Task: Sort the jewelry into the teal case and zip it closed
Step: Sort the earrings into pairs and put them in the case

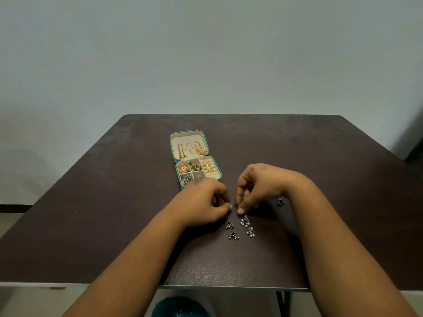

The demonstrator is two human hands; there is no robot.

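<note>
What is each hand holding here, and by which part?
The left hand pinches one silver dangle earring by its top end; the right hand pinches the matching earring the same way. Both earrings' beaded ends trail toward the table.

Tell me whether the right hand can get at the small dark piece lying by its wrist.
Probably yes, but not freely. The dark piece lies bare on the table just beside the right hand, nothing covering it. That hand is pinching a silver earring, so it would likely have to set that down first.

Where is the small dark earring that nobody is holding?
In the head view, the loose dark earring lies on the brown table, right of the right hand, tucked beside its wrist, away from the teal case.
</note>
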